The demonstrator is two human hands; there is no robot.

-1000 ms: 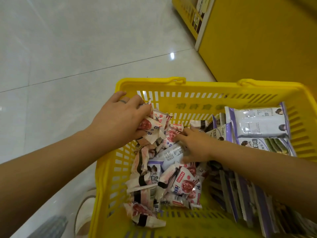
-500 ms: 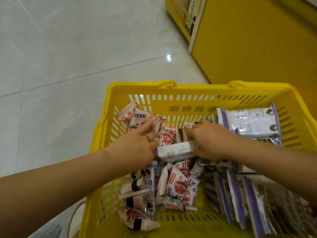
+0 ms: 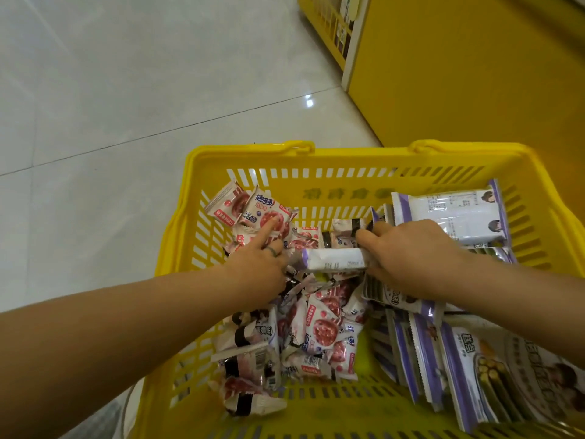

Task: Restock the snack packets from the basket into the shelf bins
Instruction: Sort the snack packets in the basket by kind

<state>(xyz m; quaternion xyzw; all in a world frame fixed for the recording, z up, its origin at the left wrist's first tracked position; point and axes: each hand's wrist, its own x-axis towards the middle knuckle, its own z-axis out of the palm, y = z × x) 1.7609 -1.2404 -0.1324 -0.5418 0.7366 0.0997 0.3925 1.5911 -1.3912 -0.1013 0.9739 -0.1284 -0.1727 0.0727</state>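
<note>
A yellow plastic basket (image 3: 348, 155) stands on the floor, filled with snack packets. Small pink-and-white packets (image 3: 319, 331) are heaped in its left half, and long purple-edged packets (image 3: 449, 212) are stacked on the right. My left hand (image 3: 258, 267) holds a fan of pink packets (image 3: 250, 209) against the basket's far left wall, with its index finger stretched over them. My right hand (image 3: 411, 255) grips a white packet with a purple end (image 3: 334, 259), which lies crosswise between both hands. The fingers of both hands are partly buried in the pile.
A yellow shelf unit panel (image 3: 474, 74) rises just behind the basket at the right. A yellow wire shelf bin (image 3: 329, 30) with goods sits at the top. Pale tiled floor (image 3: 126, 90) spreads to the left. Something grey and white shows at the bottom left.
My left hand moved from the basket's left rim toward the middle with pink packets raised. My right hand closed on the white packet and pulled it up out of the pile.
</note>
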